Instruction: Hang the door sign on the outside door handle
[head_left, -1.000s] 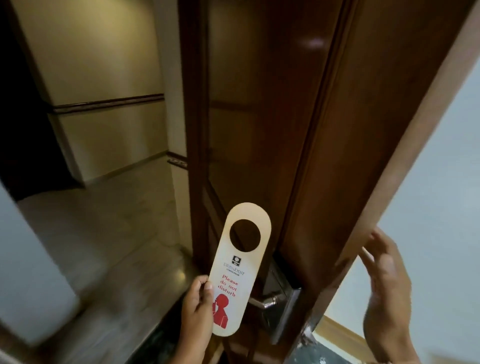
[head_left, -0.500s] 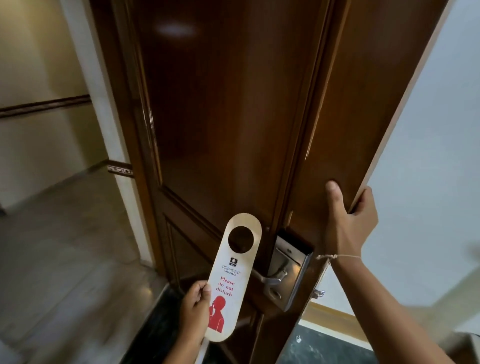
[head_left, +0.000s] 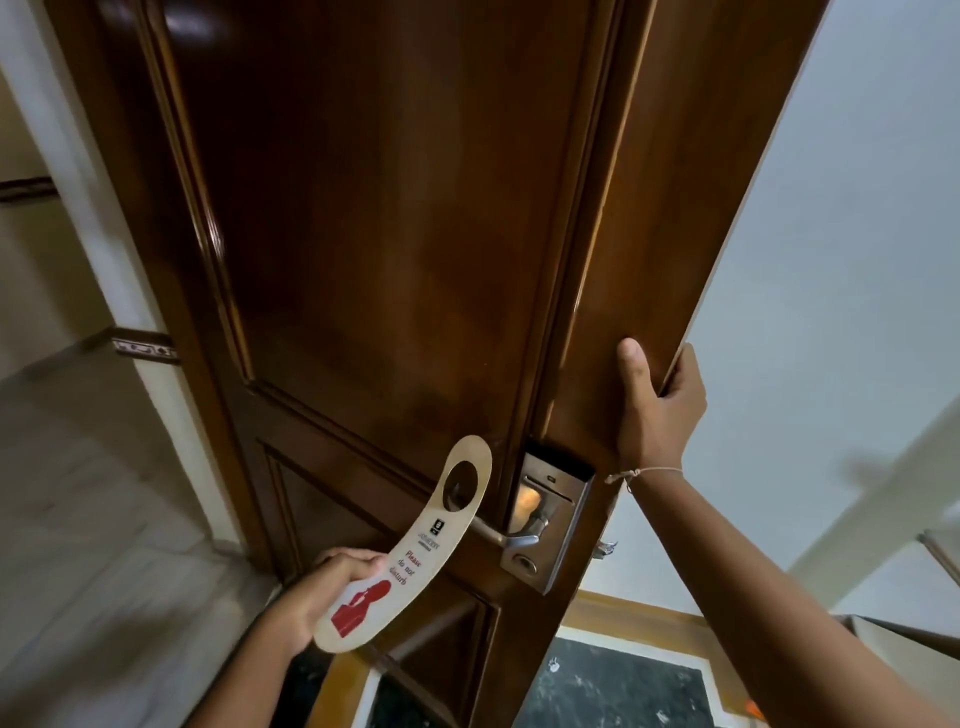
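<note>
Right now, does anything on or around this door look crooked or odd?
Only the door sign: it bows in a curve and tilts, its hole over the tip of the door handle, not hanging free. The left hand grips its lower end; the right hand holds the door's edge. Nothing looks damaged.

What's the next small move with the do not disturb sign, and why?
Probably slide the door sign a little further along the handle toward the lock plate, then let go. The lever's tip seems to sit in the sign's hole, but the left hand holds its lower end tilted out, so it isn't hanging. The right hand grips the door edge, steadying it.
</note>
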